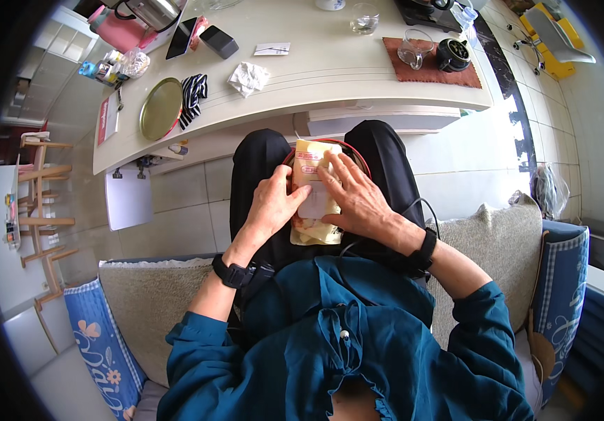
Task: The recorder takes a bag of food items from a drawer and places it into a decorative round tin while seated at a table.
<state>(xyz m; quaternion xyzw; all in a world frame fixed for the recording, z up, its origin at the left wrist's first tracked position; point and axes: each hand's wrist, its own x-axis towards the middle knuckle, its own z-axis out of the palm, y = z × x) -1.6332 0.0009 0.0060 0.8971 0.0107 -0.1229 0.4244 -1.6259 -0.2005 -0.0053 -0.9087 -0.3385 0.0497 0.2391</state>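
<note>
A pale yellow plastic food pouch [315, 205] with red print and a whitish panel lies over my lap. My left hand [270, 202] holds its left edge, with the thumb on the front and the fingertips partly hidden. Across the pouch's upper right, my right hand [359, 200] rests with its fingers spread, the palm side down. Behind the pouch, between my knees, is a round container with a red rim [366, 160]. The pouch and my hands hide most of that container.
Ahead stands a cream table [312, 68]. On it are a round gold lid [161, 109], a striped black-and-white cloth [193, 97], crumpled tissue [248, 79], a black box [219, 42], a glass pitcher [413, 52] and a dark mug [453, 54]. A cable [431, 208] runs near my right wrist.
</note>
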